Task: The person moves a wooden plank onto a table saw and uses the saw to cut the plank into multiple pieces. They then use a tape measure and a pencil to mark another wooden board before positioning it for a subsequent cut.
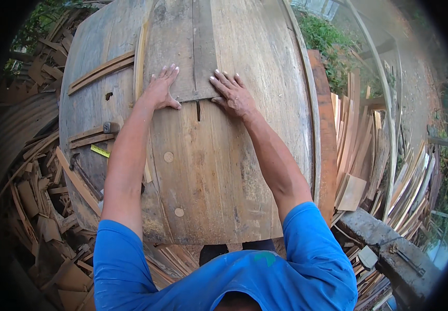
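A weathered grey-brown wooden board (174, 44), split by a dark lengthwise line, lies on a large wooden worktop (213, 176). My left hand (162, 89) rests on the board's left near corner, fingers stretched forward and thumb apart. At the right near corner lies my right hand (233, 96), its fingers spread over the edge area. Neither hand grips anything. Just below the board's near edge, a narrow dark slot (198, 111) shows in the worktop. Two pale round plugs (169, 157) are set in the wood nearer me.
Left on the worktop are wooden strips (102, 71), a hammer-like tool (111, 127), a yellow tape measure (100, 151) and a dark metal tool (85, 175). Scrap wood (39, 207) heaps beyond the left side. Upright planks (356, 129) and a concrete block (390, 249) stand right.
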The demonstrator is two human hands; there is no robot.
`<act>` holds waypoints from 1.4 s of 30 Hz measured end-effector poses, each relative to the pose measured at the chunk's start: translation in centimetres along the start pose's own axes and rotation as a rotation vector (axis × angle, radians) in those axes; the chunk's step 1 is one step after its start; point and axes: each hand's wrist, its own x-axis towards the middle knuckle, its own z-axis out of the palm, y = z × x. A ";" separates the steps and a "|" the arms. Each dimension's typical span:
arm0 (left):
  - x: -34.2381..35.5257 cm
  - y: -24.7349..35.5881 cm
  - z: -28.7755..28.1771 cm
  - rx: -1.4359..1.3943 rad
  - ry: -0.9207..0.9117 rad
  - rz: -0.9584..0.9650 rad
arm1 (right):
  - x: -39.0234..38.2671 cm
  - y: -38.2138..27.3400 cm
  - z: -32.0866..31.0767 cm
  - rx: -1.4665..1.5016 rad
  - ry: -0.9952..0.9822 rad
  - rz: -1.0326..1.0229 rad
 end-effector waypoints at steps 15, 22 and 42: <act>3.2 -1.2 -1.3 -0.016 0.049 0.023 | 1.7 0.2 -0.6 0.006 0.083 0.045; 7.2 -3.6 -2.6 -0.073 0.067 0.042 | 2.0 0.3 -0.5 -0.008 0.071 0.051; 18.7 -4.0 -10.2 0.455 -0.038 0.169 | 2.4 1.2 0.0 -0.051 0.208 0.357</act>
